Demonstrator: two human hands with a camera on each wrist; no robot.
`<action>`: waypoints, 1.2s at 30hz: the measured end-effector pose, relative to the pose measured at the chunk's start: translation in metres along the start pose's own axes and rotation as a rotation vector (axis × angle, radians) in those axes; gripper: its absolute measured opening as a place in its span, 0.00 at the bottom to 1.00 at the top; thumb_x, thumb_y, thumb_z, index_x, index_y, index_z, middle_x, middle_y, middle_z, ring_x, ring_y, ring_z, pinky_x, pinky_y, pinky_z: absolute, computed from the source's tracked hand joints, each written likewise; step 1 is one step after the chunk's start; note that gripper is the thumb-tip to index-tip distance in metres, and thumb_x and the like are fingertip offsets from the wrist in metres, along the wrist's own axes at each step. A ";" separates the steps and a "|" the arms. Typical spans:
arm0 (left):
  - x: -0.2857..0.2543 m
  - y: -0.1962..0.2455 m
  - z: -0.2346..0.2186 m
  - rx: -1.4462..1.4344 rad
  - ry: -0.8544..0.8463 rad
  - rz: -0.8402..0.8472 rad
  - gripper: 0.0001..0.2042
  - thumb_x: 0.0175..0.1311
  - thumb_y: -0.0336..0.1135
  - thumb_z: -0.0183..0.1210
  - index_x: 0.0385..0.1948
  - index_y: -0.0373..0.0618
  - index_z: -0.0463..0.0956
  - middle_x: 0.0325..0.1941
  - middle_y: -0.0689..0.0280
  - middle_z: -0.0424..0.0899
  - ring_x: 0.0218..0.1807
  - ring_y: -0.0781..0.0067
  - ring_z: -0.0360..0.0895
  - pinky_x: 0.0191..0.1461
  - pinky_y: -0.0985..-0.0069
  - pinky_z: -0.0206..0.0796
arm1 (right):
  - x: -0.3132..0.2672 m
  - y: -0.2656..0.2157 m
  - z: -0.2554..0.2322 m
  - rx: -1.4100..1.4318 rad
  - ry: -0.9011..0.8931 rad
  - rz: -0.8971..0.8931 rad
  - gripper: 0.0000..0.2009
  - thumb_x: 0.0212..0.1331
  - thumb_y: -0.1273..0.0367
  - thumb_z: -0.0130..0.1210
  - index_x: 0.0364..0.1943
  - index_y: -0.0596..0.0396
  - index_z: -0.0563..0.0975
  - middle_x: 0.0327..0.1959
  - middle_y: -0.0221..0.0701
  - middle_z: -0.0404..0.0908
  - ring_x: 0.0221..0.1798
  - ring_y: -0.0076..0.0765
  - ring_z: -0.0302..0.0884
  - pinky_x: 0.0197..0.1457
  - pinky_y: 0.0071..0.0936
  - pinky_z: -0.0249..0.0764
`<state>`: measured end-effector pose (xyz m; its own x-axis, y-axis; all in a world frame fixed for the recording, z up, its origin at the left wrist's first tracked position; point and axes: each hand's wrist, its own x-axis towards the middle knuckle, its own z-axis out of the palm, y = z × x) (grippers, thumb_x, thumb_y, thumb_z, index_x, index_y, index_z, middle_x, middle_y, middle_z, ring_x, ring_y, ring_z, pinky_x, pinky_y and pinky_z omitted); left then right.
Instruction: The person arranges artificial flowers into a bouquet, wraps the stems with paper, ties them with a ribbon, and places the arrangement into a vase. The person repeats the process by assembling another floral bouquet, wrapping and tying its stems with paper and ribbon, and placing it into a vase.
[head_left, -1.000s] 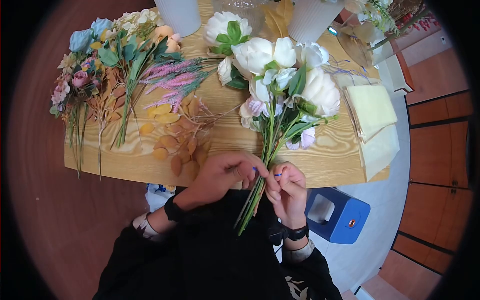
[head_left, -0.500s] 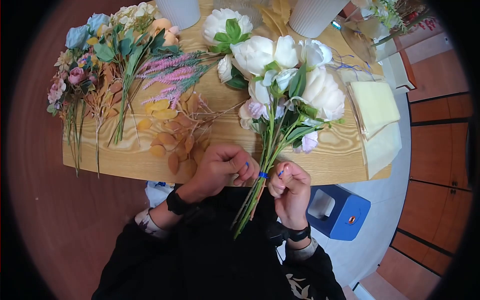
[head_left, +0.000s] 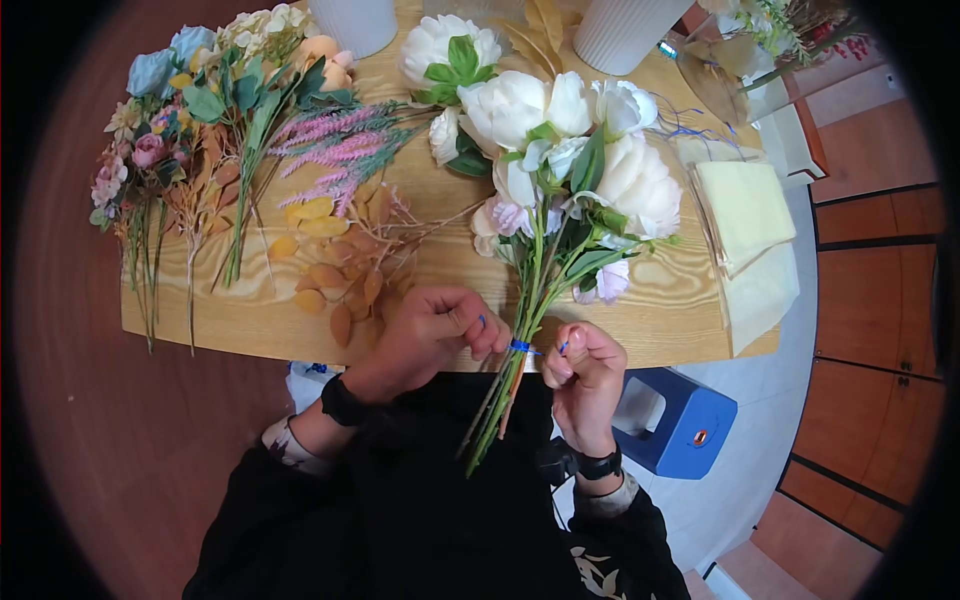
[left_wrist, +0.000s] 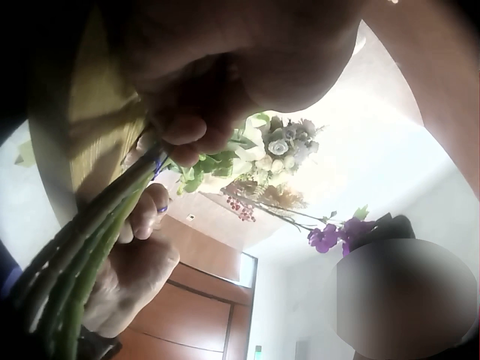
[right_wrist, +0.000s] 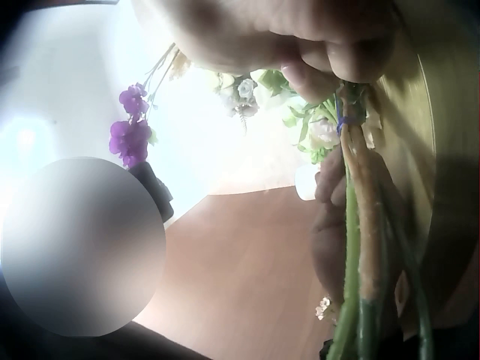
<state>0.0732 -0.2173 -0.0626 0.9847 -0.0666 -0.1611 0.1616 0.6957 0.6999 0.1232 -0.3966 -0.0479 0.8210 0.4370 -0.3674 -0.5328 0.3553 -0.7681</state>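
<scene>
A bouquet of white peonies (head_left: pixel 505 108) and small lilac flowers lies over the table's front edge, its green stems (head_left: pixel 495 405) pointing toward my body. A thin blue tie (head_left: pixel 521 346) circles the stems where they come together. Left of the stems, my left hand (head_left: pixel 437 328) pinches one end of the tie, fingers curled. On the other side, my right hand (head_left: pixel 588 385) pinches the opposite end between thumb and fingers. Both wrist views show the stems (left_wrist: pixel 90 255) close up, with the blue band (right_wrist: pixel 343 124) around them.
Pink lavender-like sprigs (head_left: pixel 335 150), orange leaf branches (head_left: pixel 350 260) and bunches of mixed flowers (head_left: pixel 150 150) lie on the left. Folded cream wrapping sheets (head_left: pixel 745 215) and loose blue ties (head_left: pixel 690 128) lie on the right. White vases (head_left: pixel 620 35) stand behind; a blue stool (head_left: pixel 680 425) is below.
My hands have drawn apart to either side of the stems, and the blue tie, hidden behind the fingers at first, now shows around them. The bouquet has stayed nearly in place.
</scene>
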 end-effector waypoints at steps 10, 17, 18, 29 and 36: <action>-0.004 0.004 0.007 0.197 0.010 0.024 0.13 0.67 0.37 0.44 0.28 0.36 0.70 0.30 0.62 0.77 0.37 0.73 0.74 0.45 0.76 0.65 | -0.005 0.013 0.006 0.002 0.033 -0.104 0.10 0.64 0.67 0.45 0.28 0.60 0.69 0.17 0.26 0.66 0.18 0.19 0.57 0.22 0.17 0.55; -0.005 0.003 0.021 0.369 0.094 0.242 0.22 0.61 0.26 0.52 0.55 0.36 0.55 0.39 0.60 0.77 0.45 0.70 0.74 0.52 0.74 0.65 | -0.004 0.017 0.008 -0.084 -0.006 -0.165 0.11 0.64 0.66 0.44 0.29 0.59 0.69 0.18 0.27 0.67 0.21 0.21 0.61 0.29 0.19 0.63; -0.005 0.001 0.019 0.405 0.132 0.277 0.27 0.59 0.24 0.53 0.59 0.37 0.50 0.41 0.58 0.77 0.46 0.70 0.74 0.53 0.74 0.65 | -0.004 0.017 0.008 -0.086 -0.008 -0.166 0.11 0.64 0.66 0.44 0.29 0.59 0.69 0.18 0.27 0.67 0.21 0.21 0.61 0.29 0.19 0.63; -0.008 0.000 0.024 0.566 0.194 0.242 0.12 0.55 0.24 0.57 0.41 0.32 0.74 0.34 0.59 0.81 0.31 0.79 0.77 0.32 0.84 0.69 | -0.004 0.019 0.008 -0.103 -0.023 -0.173 0.10 0.64 0.67 0.44 0.30 0.61 0.69 0.19 0.28 0.68 0.21 0.21 0.63 0.29 0.19 0.63; 0.002 -0.001 0.036 0.480 0.295 0.135 0.05 0.56 0.26 0.57 0.33 0.36 0.75 0.24 0.68 0.79 0.27 0.86 0.74 0.29 0.86 0.66 | -0.008 0.018 -0.001 -0.100 -0.096 -0.159 0.08 0.63 0.70 0.46 0.31 0.63 0.71 0.22 0.31 0.72 0.24 0.23 0.67 0.31 0.19 0.65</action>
<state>0.0775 -0.2440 -0.0383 0.9500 0.2498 -0.1876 0.1153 0.2777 0.9537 0.1074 -0.3948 -0.0595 0.8675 0.4600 -0.1892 -0.3707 0.3442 -0.8626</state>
